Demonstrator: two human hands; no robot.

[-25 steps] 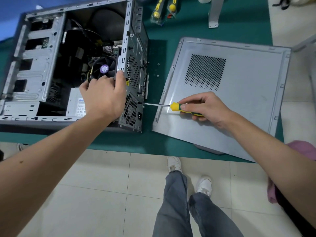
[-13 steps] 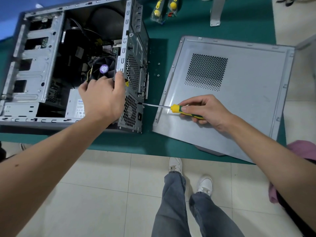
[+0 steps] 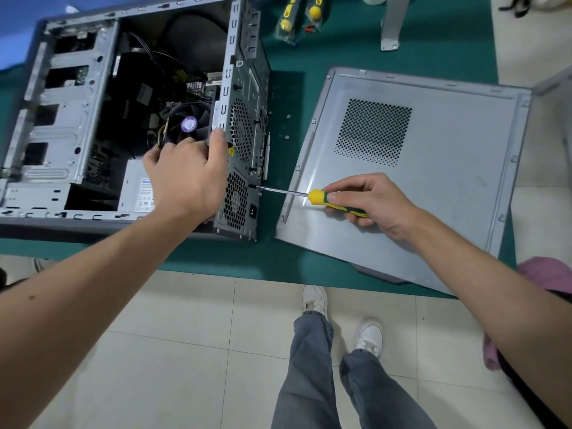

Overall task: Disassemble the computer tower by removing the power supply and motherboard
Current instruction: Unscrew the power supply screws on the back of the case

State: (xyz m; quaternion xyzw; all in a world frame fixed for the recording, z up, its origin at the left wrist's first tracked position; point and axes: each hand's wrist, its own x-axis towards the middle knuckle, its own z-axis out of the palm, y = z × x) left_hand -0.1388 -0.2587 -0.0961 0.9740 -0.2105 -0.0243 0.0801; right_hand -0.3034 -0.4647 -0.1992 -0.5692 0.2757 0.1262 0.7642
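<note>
The open grey computer tower (image 3: 65, 125) lies on its side on the green table. Its power supply (image 3: 136, 193) sits in the near corner, partly hidden under my left hand (image 3: 188, 178), which grips the rear edge of the case. A CPU fan (image 3: 188, 123) on the motherboard shows just beyond that hand. My right hand (image 3: 368, 199) holds a yellow and green screwdriver (image 3: 328, 202), its tip against a screw on the rear panel (image 3: 244, 134) beside the power supply's vent.
The removed side panel (image 3: 433, 168) lies flat to the right, under my right hand. Loose screws (image 3: 287, 137) lie on the green table (image 3: 340, 41) between case and panel. Bagged screwdrivers (image 3: 294, 17) and a metal bracket (image 3: 391, 23) lie at the far edge.
Both hands have stayed in place, the screwdriver tip still at the rear panel screw. Only the camera view shifted slightly.
</note>
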